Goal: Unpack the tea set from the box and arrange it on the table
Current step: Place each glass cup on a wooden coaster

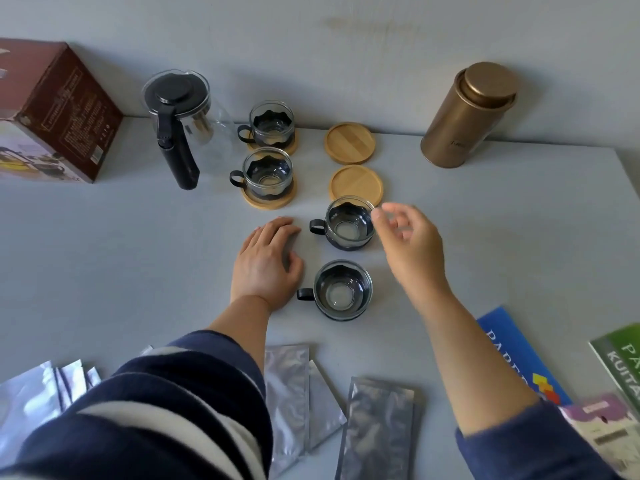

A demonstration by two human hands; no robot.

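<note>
Fingers of the right hand (403, 237) hang loosely spread, gripping nothing, thumb tip just at the far rim of the third cup (349, 225); left hand (268, 258) lies flat & empty on the table (138, 244). Cup sits just left of the right fingers, upright, mouth up, handle pointing left, axis vertical. Bare coaster (356, 183) touches its far side. Next, I'd judge: pinch rim w/ thumb & forefinger, lift straight, centre on coaster, handle left like the other 2.

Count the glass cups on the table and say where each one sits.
4. Two sit on wooden coasters beside the teapot: far cup, nearer cup. Two stand on the bare table: one by the right hand, one nearest the camera.
</note>
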